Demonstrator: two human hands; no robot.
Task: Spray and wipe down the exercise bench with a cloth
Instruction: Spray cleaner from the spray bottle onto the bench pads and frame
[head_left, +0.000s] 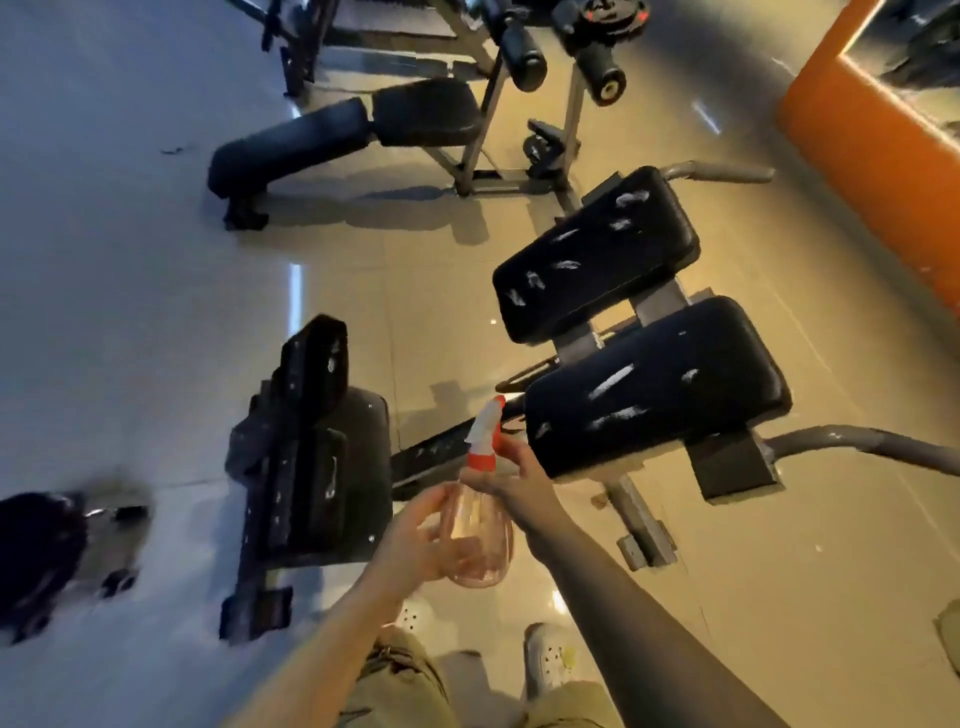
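Black padding, scuffed with pale streaks, covers the exercise bench (654, 384), which stands just ahead and to the right of the person; its two pads lie one beyond the other on a grey metal frame. Neither pad shows any clear wet sheen, though the light is dim and warm, so I cannot be sure nothing has landed on them.

Just short of the near pad is the spray bottle (480, 525), clear and pinkish with a white and red trigger head, held upright between both hands. The right hand (511, 475) grips it round the neck just under the red collar, fingers curled at the trigger. The left hand (418, 535) cups the belly of the bottle, its fingers wrapped round the far side. The nozzle seems to point up and away rather than at the padding.

By my reading this is the spraying step, just at its start or being readied. The next move calls for turning the nozzle toward the near pad and squeezing the trigger. No cloth is in view, so one must be fetched before wiping.

Further out, another bench (343, 140) stands on the glossy tiled floor (441, 312), with a low black machine (311, 457) at the left and an orange wall (872, 156) at the right.
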